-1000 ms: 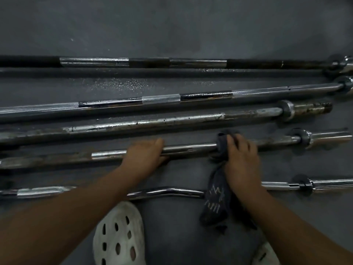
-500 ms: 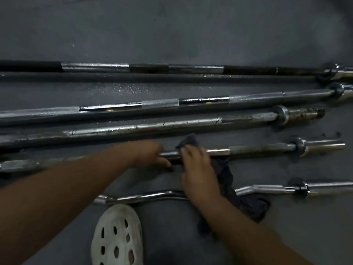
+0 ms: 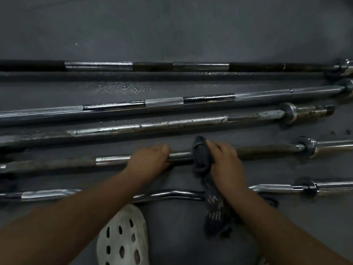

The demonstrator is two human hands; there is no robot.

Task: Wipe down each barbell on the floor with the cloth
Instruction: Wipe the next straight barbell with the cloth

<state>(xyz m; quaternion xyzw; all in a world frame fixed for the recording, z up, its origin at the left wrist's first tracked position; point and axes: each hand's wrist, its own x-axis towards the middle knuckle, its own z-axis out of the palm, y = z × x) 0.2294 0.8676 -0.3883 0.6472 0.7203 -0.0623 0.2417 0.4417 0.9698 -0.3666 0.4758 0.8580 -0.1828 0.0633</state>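
Grey rubber floor (image 3: pixel 172 35), five barbells (image 3: pixel 200 66) laid parallel. Cloth (image 3: pixel 202 157) clamped round second-nearest barbell (image 3: pixel 267 151) by right hand (image 3: pixel 227 167); left hand (image 3: pixel 149 161) grips it bare, steadying. Mid-task, likely; which others are done, unclear.

We have only one view, a wide-angle camera on the head, facing forward and steeply down, close above the floor (image 3: pixel 175 31), with the barbells (image 3: pixel 152 129) lying crosswise from left to right.

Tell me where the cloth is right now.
In the head view, right of centre, the cloth is wrapped over the second-nearest barbell under the right hand, its tail trailing across the curl bar.
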